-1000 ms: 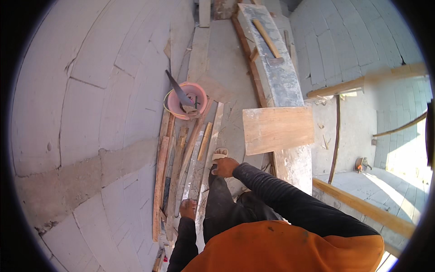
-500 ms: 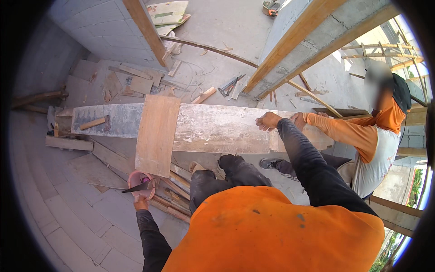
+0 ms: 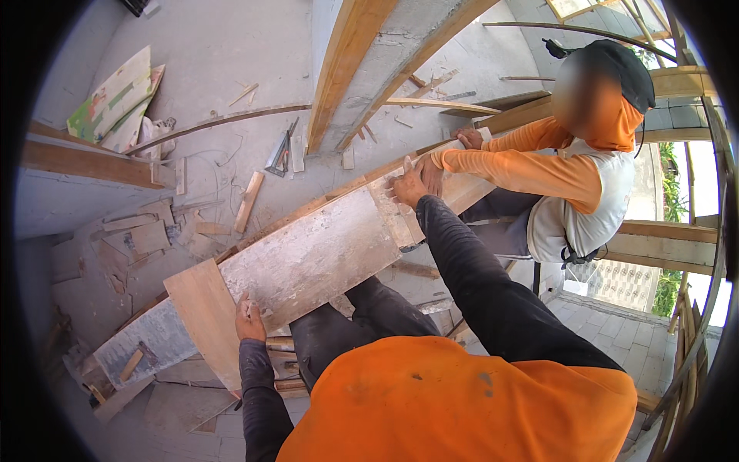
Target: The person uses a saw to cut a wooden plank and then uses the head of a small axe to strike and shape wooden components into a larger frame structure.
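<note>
A long pale plank (image 3: 308, 254), coated with dried cement, runs diagonally in front of me. My left hand (image 3: 251, 319) is at its near edge beside a brown plywood piece (image 3: 202, 308) that lies across it. The fingers there look curled together; whatever they hold is too small to make out. Farther right, my right hand (image 3: 408, 186) rests with fingers spread on a wooden piece (image 3: 394, 214) at the plank's end. A co-worker's hand (image 3: 431, 175) touches the wood right beside it. At the far left end lies a hammer (image 3: 135, 362).
The co-worker (image 3: 585, 169) in orange sleeves crouches at the right, other hand (image 3: 469, 138) on the wood. Beyond the plank are a wood-edged post (image 3: 362, 77), a loose wood strip (image 3: 248, 202), metal tools (image 3: 281, 154) and board scraps (image 3: 146, 235). Sticks (image 3: 289, 369) lie near my legs.
My left hand has come from the pink bucket, where a saw blade shows, up to the plank's edge. My right hand has opened onto the wood. The view has turned rightward.
</note>
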Tool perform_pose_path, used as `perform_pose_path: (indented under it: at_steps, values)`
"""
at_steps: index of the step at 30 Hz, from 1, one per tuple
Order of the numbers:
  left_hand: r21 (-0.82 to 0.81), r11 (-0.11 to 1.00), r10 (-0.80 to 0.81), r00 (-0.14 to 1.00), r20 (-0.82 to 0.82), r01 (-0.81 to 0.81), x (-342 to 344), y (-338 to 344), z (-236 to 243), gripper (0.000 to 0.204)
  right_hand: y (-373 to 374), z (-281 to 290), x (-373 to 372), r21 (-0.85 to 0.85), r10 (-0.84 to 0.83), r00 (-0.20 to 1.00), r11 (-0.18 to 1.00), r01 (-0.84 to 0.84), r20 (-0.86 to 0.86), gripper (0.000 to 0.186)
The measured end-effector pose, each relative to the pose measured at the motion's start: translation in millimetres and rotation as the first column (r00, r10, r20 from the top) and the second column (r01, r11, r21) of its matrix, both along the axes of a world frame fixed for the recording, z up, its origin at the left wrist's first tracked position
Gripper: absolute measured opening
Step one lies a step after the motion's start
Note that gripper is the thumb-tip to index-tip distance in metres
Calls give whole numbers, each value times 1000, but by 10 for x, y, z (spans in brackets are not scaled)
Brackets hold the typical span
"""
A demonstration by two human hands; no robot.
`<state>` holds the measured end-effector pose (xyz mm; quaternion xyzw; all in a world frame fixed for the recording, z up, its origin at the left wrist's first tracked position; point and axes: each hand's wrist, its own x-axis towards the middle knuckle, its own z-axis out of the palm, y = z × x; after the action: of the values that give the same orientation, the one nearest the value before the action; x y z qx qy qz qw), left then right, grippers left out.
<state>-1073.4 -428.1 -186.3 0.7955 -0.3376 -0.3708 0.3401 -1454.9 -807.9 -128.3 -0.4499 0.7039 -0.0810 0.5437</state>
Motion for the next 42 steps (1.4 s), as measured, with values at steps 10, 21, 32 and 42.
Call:
perform_pose_path:
  at_steps: [10, 21, 32, 42]
  values:
    - [206, 864, -497, 840, 216, 459, 384, -592, -39, 17, -1216, -349, 38, -32, -280, 959, 959, 281, 44, 89]
    - [239, 853, -513, 832, 213, 464, 470, -553, -161, 19, -1073, -781, 105, 135, -535, 838, 843, 520, 107, 28]
    - [348, 839, -499, 847, 184, 419, 445, -709, -25, 25, -955, -551, 205, 90, -506, 862, 860, 502, 25, 30]
    - [306, 885, -411, 899, 153, 352, 507, -710, -26, 26, -704, -366, 685, 88, -336, 940, 940, 330, 60, 34]
